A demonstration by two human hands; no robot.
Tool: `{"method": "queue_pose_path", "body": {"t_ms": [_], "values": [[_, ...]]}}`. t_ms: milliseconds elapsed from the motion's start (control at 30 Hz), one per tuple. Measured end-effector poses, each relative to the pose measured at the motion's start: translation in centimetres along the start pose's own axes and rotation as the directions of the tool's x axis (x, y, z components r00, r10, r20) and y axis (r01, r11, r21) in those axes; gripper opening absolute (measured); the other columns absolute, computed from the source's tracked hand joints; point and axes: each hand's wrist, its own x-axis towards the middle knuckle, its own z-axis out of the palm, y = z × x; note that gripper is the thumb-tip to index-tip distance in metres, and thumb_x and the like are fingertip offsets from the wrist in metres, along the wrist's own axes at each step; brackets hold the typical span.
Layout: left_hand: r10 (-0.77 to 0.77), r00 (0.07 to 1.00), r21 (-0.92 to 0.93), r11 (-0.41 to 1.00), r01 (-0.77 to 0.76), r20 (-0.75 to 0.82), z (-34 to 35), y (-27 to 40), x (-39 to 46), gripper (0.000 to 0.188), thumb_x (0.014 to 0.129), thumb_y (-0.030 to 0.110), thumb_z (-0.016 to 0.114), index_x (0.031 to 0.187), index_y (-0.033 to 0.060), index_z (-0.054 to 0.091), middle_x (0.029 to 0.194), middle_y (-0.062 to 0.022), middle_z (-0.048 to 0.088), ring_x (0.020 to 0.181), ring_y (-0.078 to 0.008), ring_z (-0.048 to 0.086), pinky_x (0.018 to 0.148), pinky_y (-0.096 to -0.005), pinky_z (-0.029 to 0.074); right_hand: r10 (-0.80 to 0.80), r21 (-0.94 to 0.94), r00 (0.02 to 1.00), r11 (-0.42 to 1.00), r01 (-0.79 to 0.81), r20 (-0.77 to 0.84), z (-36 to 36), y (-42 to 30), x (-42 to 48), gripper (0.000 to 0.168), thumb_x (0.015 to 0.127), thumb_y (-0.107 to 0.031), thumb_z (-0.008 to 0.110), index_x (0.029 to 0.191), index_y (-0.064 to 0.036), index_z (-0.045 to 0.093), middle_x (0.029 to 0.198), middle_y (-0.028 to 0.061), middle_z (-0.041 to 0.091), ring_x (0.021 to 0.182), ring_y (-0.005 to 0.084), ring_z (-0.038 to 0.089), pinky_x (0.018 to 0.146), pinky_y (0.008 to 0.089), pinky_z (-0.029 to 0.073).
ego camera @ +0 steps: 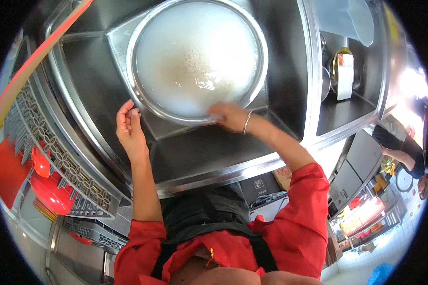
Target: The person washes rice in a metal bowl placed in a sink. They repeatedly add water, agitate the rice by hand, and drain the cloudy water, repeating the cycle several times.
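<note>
A large round metal basin [131, 60] of cloudy, whitish water [164, 53] sits inside a stainless steel sink [207, 142]. Near the middle of the water is a brownish patch of fine specks [196, 60]; what they are is unclear. My right hand [228, 115], blurred and wearing a bangle [247, 122] at the wrist, is at the basin's near rim with its fingertips over the edge. Whether it holds anything there cannot be made out. To the left, my left hand [130, 130] is raised just outside the rim, fingers loosely curled, with nothing in it.
Another sink compartment [342, 117] on the right contains a white-faced object [345, 76] and metal pots. A patterned dish rack [67, 156] with red bowls [51, 192] stands left. An orange-yellow hose [39, 58] crosses the upper left. Another person's arm [399, 156] shows far right.
</note>
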Motion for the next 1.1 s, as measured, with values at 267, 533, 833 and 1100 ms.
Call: {"method": "queue_pose_path", "body": {"t_ms": [267, 533, 833, 1100], "values": [[0.01, 0.999, 0.089, 0.996, -0.014, 0.041, 0.2, 0.2, 0.7, 0.025, 0.088, 0.007, 0.051, 0.113, 0.0006, 0.052, 0.102, -0.004, 0.056, 0.091, -0.0088, 0.053, 0.082, -0.0227, 0.043, 0.316, 0.193, 0.833, 0.948, -0.254, -0.454, -3.9, 0.9, 1.2, 0.022, 0.08, -0.002, 0.056, 0.102, -0.006, 0.058, 0.098, 0.0129, 0.06, 0.074, 0.0201, 0.062, 0.063, 0.0288, 0.051], [-0.525, 0.825, -0.005, 0.843, 0.537, 0.208, 4.5, -4.0, 2.3, 0.058, 0.092, 0.036, 0.041, 0.137, 0.0045, 0.022, 0.139, -0.0132, 0.026, 0.126, -0.0277, 0.029, 0.101, -0.0397, 0.028, 0.682, 0.413, 0.541, 0.73, -0.544, -0.492, -6.8, 6.9, 2.5, 0.065, 0.083, -0.038, 0.051, 0.129, 0.005, 0.034, 0.131, 0.0246, 0.038, 0.124, 0.0342, 0.033, 0.104, 0.0344, 0.024], [-0.658, 0.668, -0.397, 0.541, 0.741, 0.349, 8.2, -10.7, 9.5, 0.062, 0.092, 0.05, 0.025, 0.137, 0.008, 0.025, 0.14, -0.0098, 0.028, 0.126, -0.0265, 0.031, 0.105, -0.042, 0.023, 0.879, 0.964, 0.476, 0.156, -0.215, -0.036, -6.4, 10.9, 7.9, 0.061, 0.092, -0.046, 0.029, 0.128, 0.002, 0.037, 0.125, 0.0143, 0.047, 0.112, 0.0249, 0.047, 0.092, 0.0347, 0.038], [-0.592, 0.628, -0.36, 0.516, 0.777, 0.506, 10.9, -10.6, 10.2, 0.059, 0.089, 0.052, 0.033, 0.131, 0.0111, 0.037, 0.13, -0.0098, 0.043, 0.118, -0.0279, 0.041, 0.097, -0.0444, 0.034, 0.808, 0.995, 0.589, 0.032, -0.095, 0.03, -5.3, 9.1, 10.5, 0.068, 0.09, -0.052, 0.027, 0.132, 0.002, 0.031, 0.134, 0.0145, 0.037, 0.12, 0.0255, 0.038, 0.099, 0.0361, 0.029]]}}
